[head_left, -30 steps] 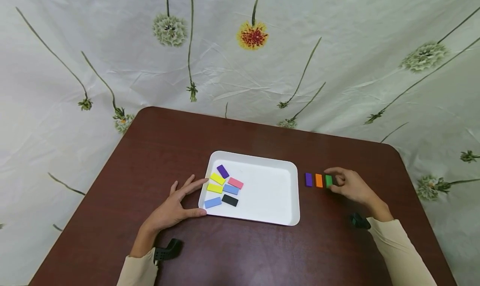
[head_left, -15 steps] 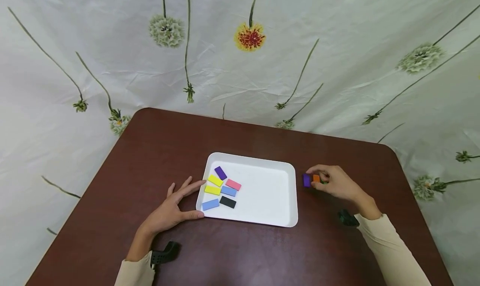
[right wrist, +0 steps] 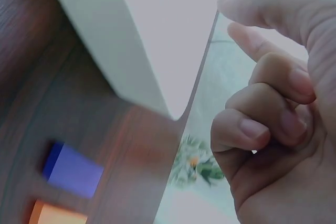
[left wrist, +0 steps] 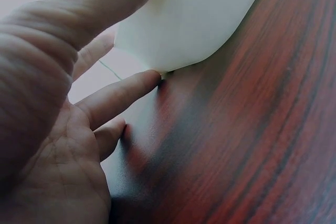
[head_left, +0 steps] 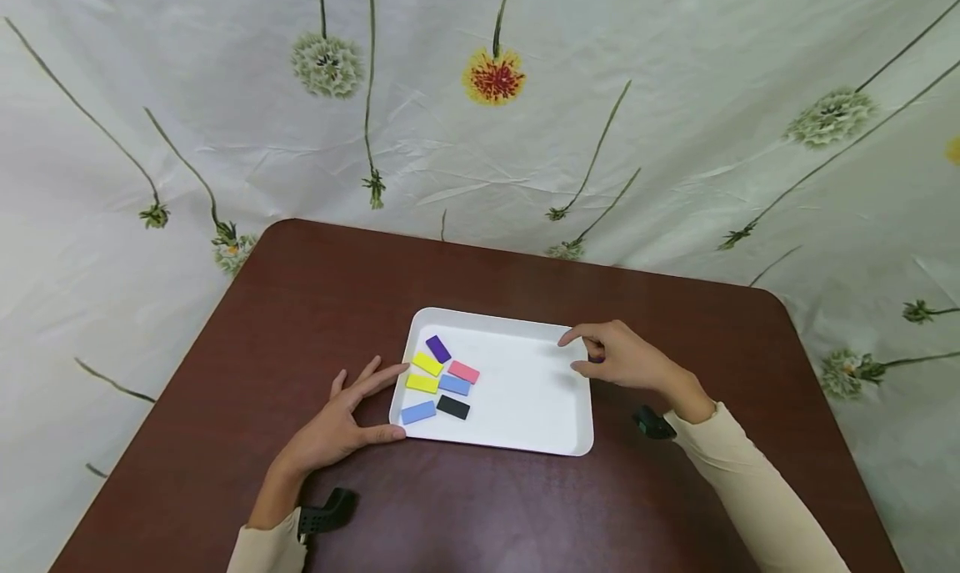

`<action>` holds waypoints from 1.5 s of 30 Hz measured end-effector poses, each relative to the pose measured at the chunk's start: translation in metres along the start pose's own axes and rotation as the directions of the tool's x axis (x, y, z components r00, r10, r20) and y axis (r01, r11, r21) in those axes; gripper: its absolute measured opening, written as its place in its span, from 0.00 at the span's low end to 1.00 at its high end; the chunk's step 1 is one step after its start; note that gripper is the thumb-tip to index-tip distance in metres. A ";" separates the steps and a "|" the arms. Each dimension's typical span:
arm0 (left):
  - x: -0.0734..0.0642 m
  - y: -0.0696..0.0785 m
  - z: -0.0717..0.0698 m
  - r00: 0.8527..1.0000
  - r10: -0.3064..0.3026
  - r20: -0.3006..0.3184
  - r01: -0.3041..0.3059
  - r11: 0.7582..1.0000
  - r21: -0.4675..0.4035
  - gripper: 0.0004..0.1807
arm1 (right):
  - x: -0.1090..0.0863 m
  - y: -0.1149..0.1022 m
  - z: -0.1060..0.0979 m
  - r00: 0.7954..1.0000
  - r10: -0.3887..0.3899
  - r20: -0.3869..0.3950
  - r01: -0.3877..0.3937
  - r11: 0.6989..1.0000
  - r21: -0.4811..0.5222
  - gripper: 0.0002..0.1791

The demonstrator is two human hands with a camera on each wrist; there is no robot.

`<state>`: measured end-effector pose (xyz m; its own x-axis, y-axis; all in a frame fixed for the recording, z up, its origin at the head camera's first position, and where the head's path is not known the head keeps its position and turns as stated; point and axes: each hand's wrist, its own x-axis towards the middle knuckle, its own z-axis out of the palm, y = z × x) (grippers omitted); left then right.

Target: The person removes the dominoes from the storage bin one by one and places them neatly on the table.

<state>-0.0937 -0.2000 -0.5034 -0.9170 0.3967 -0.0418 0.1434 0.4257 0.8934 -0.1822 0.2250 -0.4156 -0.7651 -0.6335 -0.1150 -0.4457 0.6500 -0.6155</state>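
Observation:
My left hand (head_left: 337,427) rests at the left end of a white tray (head_left: 517,398), thumb and forefinger stretched to its rim. In the left wrist view its fingers lie straight under the tray wall (left wrist: 199,19). My right hand (head_left: 633,358) hovers over the tray's right end, holding nothing. Its thumb and forefinger are spread apart while the other fingers curl in. Small blocks lie in the tray's left part: a purple block (head_left: 438,349), two yellow ones (head_left: 422,383), a pink block (head_left: 463,372), two blue ones (head_left: 417,412) and a black block (head_left: 453,406).
On the table beside the tray, the right wrist view shows another purple block (right wrist: 76,174) and an orange block (right wrist: 55,214); the right hand hides them in the head view. The brown table (head_left: 480,515) ends at a flower-patterned cloth (head_left: 420,98) behind.
My right hand has moved left, from beside the green block, past the orange and purple ones, to over the tray's right end. The left hand keeps its place at the tray.

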 end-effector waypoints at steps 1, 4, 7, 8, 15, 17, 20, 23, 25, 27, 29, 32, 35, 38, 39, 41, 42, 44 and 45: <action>0.000 0.000 0.000 1.000 0.002 0.000 -0.002 1.000 -0.002 0.46 | 0.004 -0.002 0.001 1.000 -0.002 0.006 0.002 1.000 0.002 0.16; 0.000 0.002 0.000 1.000 0.009 0.004 -0.009 1.000 -0.006 0.45 | 0.014 -0.007 0.005 1.000 -0.018 0.008 0.018 1.000 -0.003 0.16; 0.000 0.002 0.000 1.000 0.010 0.002 -0.010 1.000 -0.006 0.45 | 0.024 -0.011 0.009 0.999 -0.045 0.001 0.045 0.999 0.002 0.16; 0.000 0.003 0.001 1.000 0.009 0.003 -0.009 1.000 -0.005 0.45 | 0.028 -0.012 0.010 0.999 -0.050 0.002 0.050 0.999 0.005 0.16; 0.002 0.001 0.001 1.000 -0.005 0.000 0.005 1.000 -0.001 0.45 | 0.046 -0.018 0.019 0.996 -0.068 0.052 0.067 0.997 0.030 0.17; 0.002 0.000 0.002 1.000 -0.007 -0.001 0.007 1.000 -0.002 0.46 | 0.050 -0.020 0.021 0.995 -0.071 0.072 0.068 0.997 0.039 0.17; 0.002 0.000 0.001 1.000 -0.011 0.000 0.011 1.000 -0.006 0.46 | 0.056 -0.021 0.025 0.993 -0.072 0.094 0.069 0.997 0.040 0.16; 0.001 0.000 0.001 1.000 -0.012 0.000 0.012 1.000 -0.005 0.46 | 0.062 -0.022 0.029 0.991 -0.073 0.111 0.068 0.997 0.047 0.16; 0.001 0.000 0.001 1.000 -0.014 -0.001 0.014 1.000 -0.001 0.46 | 0.066 -0.023 0.032 0.989 -0.075 0.125 0.068 0.996 0.055 0.16; 0.001 -0.001 0.001 1.000 -0.014 -0.001 0.014 1.000 0.001 0.46 | 0.070 -0.024 0.034 0.987 -0.078 0.143 0.069 0.995 0.068 0.15; 0.001 -0.001 0.001 1.000 -0.016 -0.003 0.016 1.000 0.001 0.46 | 0.075 -0.025 0.037 0.982 -0.090 0.163 0.076 0.993 0.091 0.15; 0.000 -0.001 0.001 1.000 -0.016 -0.005 0.016 1.000 0.001 0.46 | 0.084 -0.028 0.043 0.973 -0.123 0.197 0.099 0.987 0.129 0.16; 0.000 -0.001 0.001 1.000 -0.016 -0.006 0.016 1.000 0.004 0.46 | 0.093 -0.028 0.050 0.960 -0.159 0.231 0.120 0.977 0.174 0.17; 0.001 -0.002 0.001 1.000 -0.019 -0.004 0.019 1.000 0.008 0.46 | 0.101 -0.029 0.056 0.946 -0.179 0.269 0.114 0.964 0.238 0.18; 0.001 -0.001 0.001 1.000 -0.020 -0.004 0.020 1.000 0.009 0.46 | 0.104 -0.029 0.058 0.942 -0.185 0.280 0.111 0.959 0.259 0.18; 0.001 -0.002 0.001 1.000 -0.022 -0.004 0.022 1.000 0.009 0.46 | 0.108 -0.030 0.061 0.934 -0.194 0.299 0.099 0.948 0.303 0.19; 0.001 -0.002 0.001 1.000 -0.023 -0.004 0.023 1.000 0.007 0.46 | 0.110 -0.030 0.063 0.931 -0.197 0.307 0.093 0.942 0.322 0.19; 0.001 -0.002 0.001 1.000 -0.024 -0.005 0.024 1.000 0.007 0.46 | 0.114 -0.031 0.066 0.927 -0.196 0.319 0.079 0.935 0.344 0.20; 0.001 -0.002 0.001 1.000 -0.024 -0.005 0.024 1.000 0.006 0.46 | 0.115 -0.031 0.068 0.925 -0.195 0.325 0.075 0.934 0.348 0.21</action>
<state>-0.0944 -0.1995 -0.5058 -0.9220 0.3824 -0.0610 0.1238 0.4402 0.8893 -0.2253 0.1033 -0.4627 -0.4698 -0.8496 -0.2399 -0.3118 0.4139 -0.8552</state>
